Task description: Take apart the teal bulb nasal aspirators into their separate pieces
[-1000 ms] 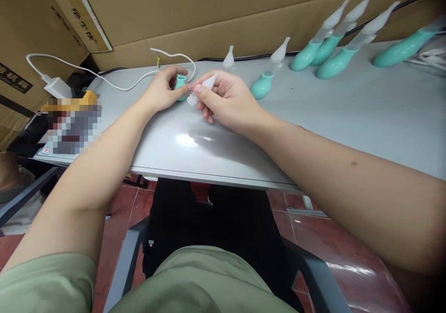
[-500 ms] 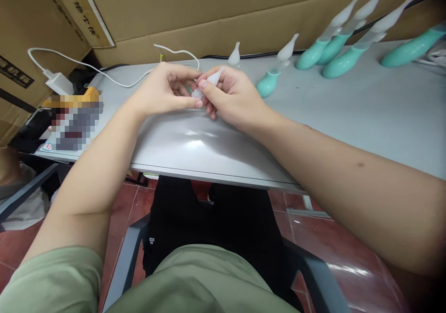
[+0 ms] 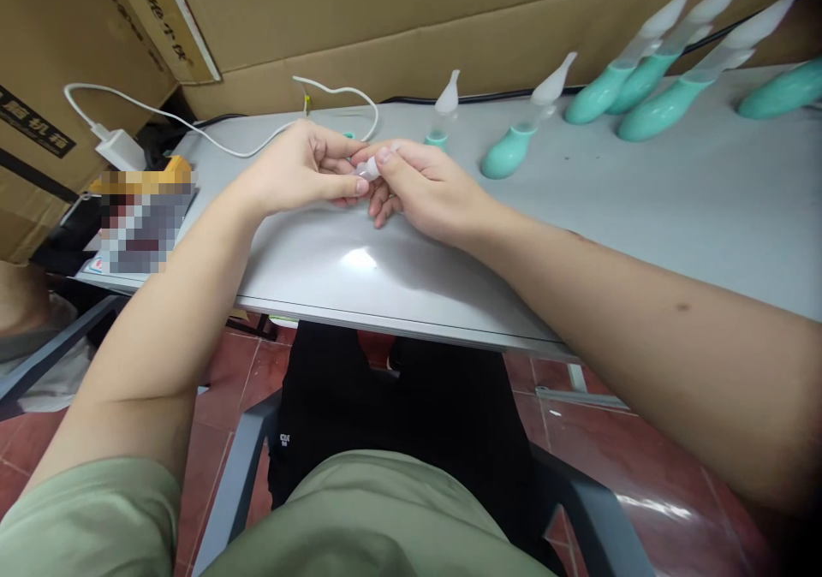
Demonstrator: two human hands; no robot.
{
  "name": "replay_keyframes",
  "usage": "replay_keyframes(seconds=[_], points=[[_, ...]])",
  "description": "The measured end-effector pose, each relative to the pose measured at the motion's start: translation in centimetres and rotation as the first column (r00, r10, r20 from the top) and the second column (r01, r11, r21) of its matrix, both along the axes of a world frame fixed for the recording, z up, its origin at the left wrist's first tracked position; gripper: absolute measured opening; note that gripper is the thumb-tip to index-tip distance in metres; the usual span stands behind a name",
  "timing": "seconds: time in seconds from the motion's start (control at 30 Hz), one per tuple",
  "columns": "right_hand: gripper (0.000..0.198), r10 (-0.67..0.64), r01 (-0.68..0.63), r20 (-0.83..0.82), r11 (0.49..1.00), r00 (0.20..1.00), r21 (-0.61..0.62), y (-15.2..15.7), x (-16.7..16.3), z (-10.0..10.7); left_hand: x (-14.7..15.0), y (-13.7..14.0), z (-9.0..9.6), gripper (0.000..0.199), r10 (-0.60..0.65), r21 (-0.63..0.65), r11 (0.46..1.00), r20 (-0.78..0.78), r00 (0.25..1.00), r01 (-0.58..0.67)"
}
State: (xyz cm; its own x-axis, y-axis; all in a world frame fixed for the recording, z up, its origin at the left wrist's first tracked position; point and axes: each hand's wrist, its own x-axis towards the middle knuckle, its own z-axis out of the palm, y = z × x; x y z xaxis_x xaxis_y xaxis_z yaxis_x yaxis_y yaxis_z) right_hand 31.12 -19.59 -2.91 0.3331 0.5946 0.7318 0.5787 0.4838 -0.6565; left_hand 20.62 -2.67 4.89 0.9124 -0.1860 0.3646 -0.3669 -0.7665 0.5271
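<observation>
**2 hands meet on a clear tip above the table**

A grey table (image 3: 642,209) fills the middle of the view, with cardboard boxes (image 3: 398,20) standing along its far edge. At the far right of the table lie 4 teal bulbs (image 3: 648,106); 3 show long frosted nozzles, and the 4th is cut off by the frame edge. Nearer the middle lies a smaller teal bulb (image 3: 510,151) with a short white nozzle, and just left of it stands a loose nozzle (image 3: 445,102) on a teal base. A white cable (image 3: 211,136) runs from a charger (image 3: 119,147) at the far left across to the middle of the table.

The left hand (image 3: 301,170) and right hand (image 3: 427,192) come together just above the table, slightly left of centre, fingertips touching. Between them sits the tip (image 3: 371,166), a small, translucent, whitish plastic piece, rounded at the end that shows. The right thumb and forefinger are pinched tight on it, the other right fingers curled loosely beneath. The left fingers are curled close, thumb pressed against the tip's near end. A sliver of teal (image 3: 348,136) shows behind the left fingers; whether the left hand grips that piece cannot be told, since the fingers hide it.
</observation>
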Motion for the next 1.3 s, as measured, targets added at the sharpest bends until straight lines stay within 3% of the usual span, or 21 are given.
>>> replay_keyframes(seconds=[0.17,0.3,0.53,0.63,0.83,1.0,1.07,1.17,1.3], points=[[0.036,-0.124,0.121,0.098,0.992,0.987,0.044,-0.3,0.5,0.1,0.3,1.2,-0.1,0.091,-0.065,-0.130,0.990,-0.050,0.997,0.058],[0.042,-0.271,0.250,0.127,0.955,0.954,0.157,-1.2,0.6,0.2,0.6,2.3,0.4,0.066,-0.065,-0.136,0.989,-0.006,0.998,0.064],[0.012,-0.110,0.090,0.261,0.992,0.959,0.088,-0.4,-0.9,-0.4,0.9,2.7,0.5,0.049,-0.135,-0.205,0.969,0.010,0.991,0.134],[0.009,-0.127,0.140,0.365,0.990,0.922,-0.009,0.3,-1.2,-0.7,0.7,2.6,0.5,0.044,-0.099,-0.204,0.974,-0.002,0.995,0.097],[0.018,-0.172,0.239,0.446,0.966,0.878,-0.099,0.2,-0.9,-1.0,0.7,2.3,0.1,0.065,-0.105,-0.211,0.973,-0.047,0.993,0.093],[0.016,-0.176,0.180,0.258,0.984,0.950,0.011,-0.7,-0.8,-0.6,0.8,2.4,0.1,0.066,-0.094,-0.150,0.984,-0.008,0.996,0.092],[0.017,-0.241,0.235,0.151,0.971,0.959,0.053,-0.9,-1.0,-0.2,0.8,2.3,0.1,0.064,-0.093,-0.151,0.985,-0.027,0.995,0.088],[0.028,-0.308,0.309,-0.028,0.951,0.951,0.008,-0.8,-1.5,0.6,0.6,1.9,0.1,0.072,-0.083,-0.192,0.979,-0.049,0.995,0.072],[0.019,-0.180,0.192,-0.175,0.980,0.968,0.055,-0.2,-1.8,0.9,0.5,1.4,-0.2,0.067,-0.093,-0.238,0.968,-0.040,0.995,0.081]])
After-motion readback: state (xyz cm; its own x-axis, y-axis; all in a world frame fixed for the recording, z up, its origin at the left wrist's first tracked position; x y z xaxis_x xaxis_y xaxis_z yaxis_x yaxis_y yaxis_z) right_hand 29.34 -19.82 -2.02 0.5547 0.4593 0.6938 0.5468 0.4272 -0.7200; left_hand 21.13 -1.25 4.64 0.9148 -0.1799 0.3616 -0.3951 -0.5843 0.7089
